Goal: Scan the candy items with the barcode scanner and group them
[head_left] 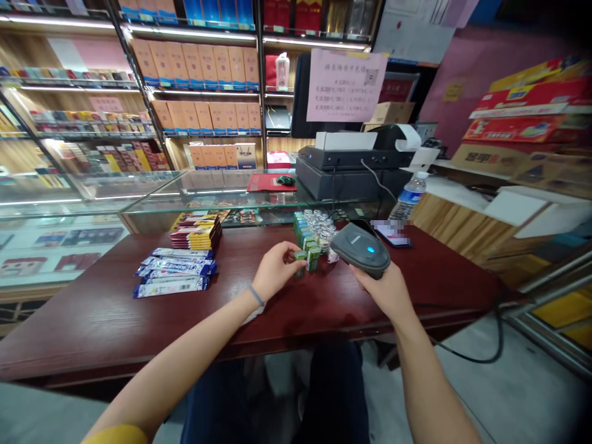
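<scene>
With thumb and fingers closed, my left hand (pixel 276 269) pinches a small green pack (pixel 300 256) at the near end of a row. Beside it stands another green pack (pixel 313 259), and more green and blue packs (pixel 303 231) run back from there. Small silvery-topped containers (pixel 320 225) are grouped along the row's right side. My right hand (pixel 382 287) is wrapped round a dark grey barcode scanner (pixel 361 250) with a lit blue light. The scanner's head points left toward the packs; its handle is mostly hidden by my palm.
Blue-and-white long packets (pixel 176 271) lie left on the dark red table (pixel 259 314), before stacked maroon-and-yellow packs (pixel 197 233). A phone (pixel 393 234) and water bottle (pixel 411 196) are at the right. Behind are a glass counter (pixel 208 191) and a black register (pixel 351 176); a cable (pixel 481 359) hangs right.
</scene>
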